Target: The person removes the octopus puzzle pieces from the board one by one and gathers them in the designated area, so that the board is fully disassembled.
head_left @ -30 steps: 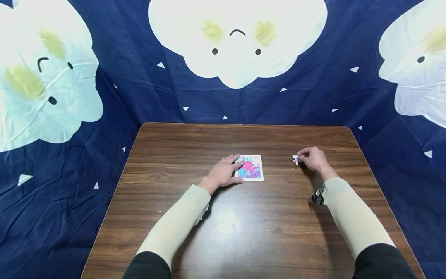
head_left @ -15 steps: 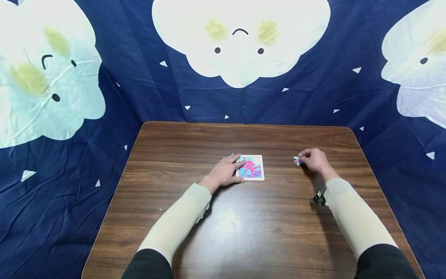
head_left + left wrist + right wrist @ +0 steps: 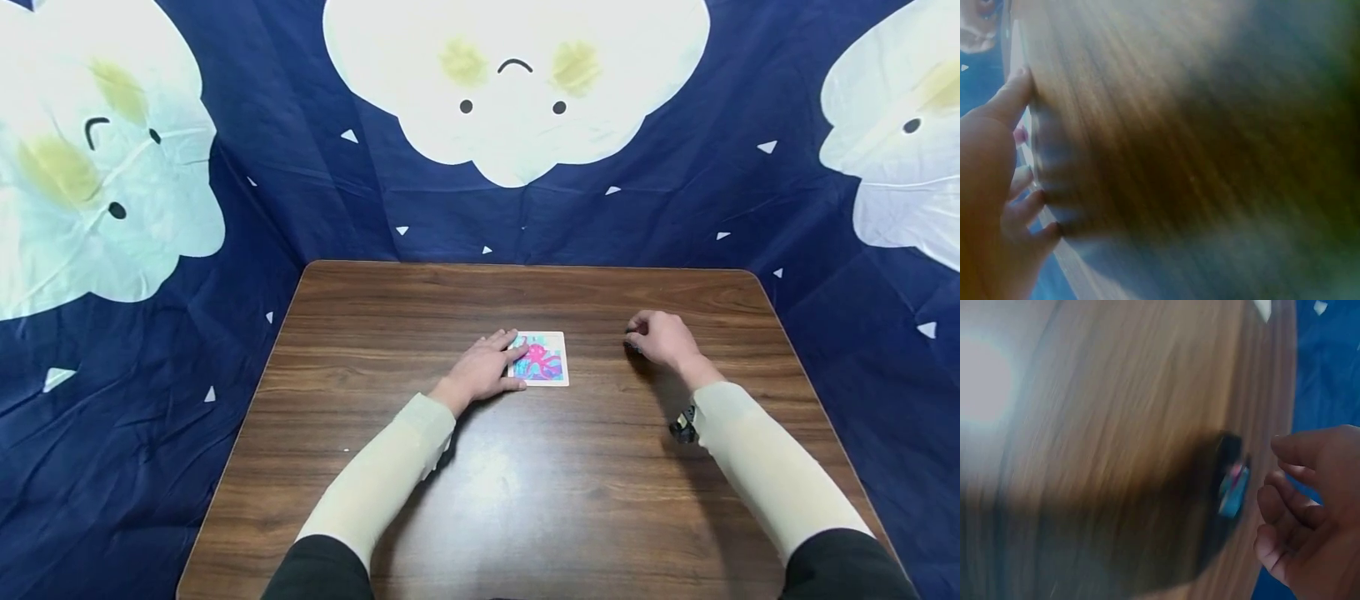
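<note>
A small square octopus jigsaw puzzle with a white border lies on the table. My left hand rests with spread fingers on its left edge, covering part of the border. In the left wrist view only a thin strip of the puzzle shows beside the left hand. Farther right, my right hand hovers low over the wood with its fingers loosely bent. The right wrist view shows a blurred blue and pink puzzle piece in the hand's shadow, apart from the fingertips of the right hand.
The brown wooden table has rounded far corners. Dark blue cloth printed with pale clouds hangs behind it and at both sides. A black wrist camera sits at the right cuff.
The right fingers pinched the piece in the earlier head frames. Now that hand has shifted slightly left and farther away, and it hides the piece there. The left hand stays put.
</note>
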The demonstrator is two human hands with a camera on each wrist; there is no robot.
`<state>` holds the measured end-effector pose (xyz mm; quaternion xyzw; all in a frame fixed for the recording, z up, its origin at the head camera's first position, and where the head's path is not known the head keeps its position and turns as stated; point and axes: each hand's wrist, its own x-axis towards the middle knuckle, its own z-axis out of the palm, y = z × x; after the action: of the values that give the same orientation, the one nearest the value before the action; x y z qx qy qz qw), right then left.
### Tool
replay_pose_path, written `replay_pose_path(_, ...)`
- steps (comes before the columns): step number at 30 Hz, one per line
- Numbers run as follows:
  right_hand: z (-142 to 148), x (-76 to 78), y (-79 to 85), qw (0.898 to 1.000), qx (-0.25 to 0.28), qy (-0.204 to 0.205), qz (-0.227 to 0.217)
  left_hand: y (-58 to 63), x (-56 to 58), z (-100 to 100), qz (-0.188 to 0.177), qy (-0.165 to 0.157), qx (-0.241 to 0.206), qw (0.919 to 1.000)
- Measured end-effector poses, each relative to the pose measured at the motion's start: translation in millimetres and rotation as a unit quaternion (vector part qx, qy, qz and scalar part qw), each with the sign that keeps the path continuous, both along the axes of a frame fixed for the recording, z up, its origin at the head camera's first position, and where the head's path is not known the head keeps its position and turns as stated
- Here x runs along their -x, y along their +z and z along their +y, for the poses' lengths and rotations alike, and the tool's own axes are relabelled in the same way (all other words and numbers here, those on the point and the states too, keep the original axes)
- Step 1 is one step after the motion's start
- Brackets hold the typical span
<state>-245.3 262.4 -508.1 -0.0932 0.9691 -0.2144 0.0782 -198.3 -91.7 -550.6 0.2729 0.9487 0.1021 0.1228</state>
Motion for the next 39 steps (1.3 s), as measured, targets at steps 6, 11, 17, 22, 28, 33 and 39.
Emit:
replay_pose_path(6, -53, -4.5, 4.2, 0.996, 0.064, 0.054, 0.020, 0.0, 1.6, -1, 0.007, -0.001, -0.005, 1.0000)
replay_pose_path(11, -95, -7.0, -2.0, 0.992, 0.098, 0.082, -0.002, 0.2, 1.1, -3, 0.007, 0.002, -0.016, 0.9998)
replay_pose_path(17, -124, -8.2, -14.2, 0.993, 0.093, 0.064, -0.033, 1.4, -3.1, -3, 0.030, 0.010, -0.022, 0.9993)
replay_pose_path(22, -131, -9.3, -18.6, 0.996, 0.072, 0.038, -0.035, -0.5, -9.5, -2, 0.065, 0.021, 0.001, 0.9977)
replay_pose_path(28, -137, -7.6, -15.6, 0.998, 0.043, 0.027, -0.031, -1.7, -13.6, -2, 0.075, 0.023, -0.005, 0.9969)
replay_pose_path(33, -140, -7.2, -15.4, 0.999, 0.018, 0.027, -0.020, 0.0, -10.7, -7, 0.039, 0.011, -0.014, 0.9991)
replay_pose_path(39, -142, -7.8, -18.8, 0.999, 0.004, 0.035, -0.025, -0.6, -10.3, -9, 0.050, 0.006, -0.027, 0.9984)
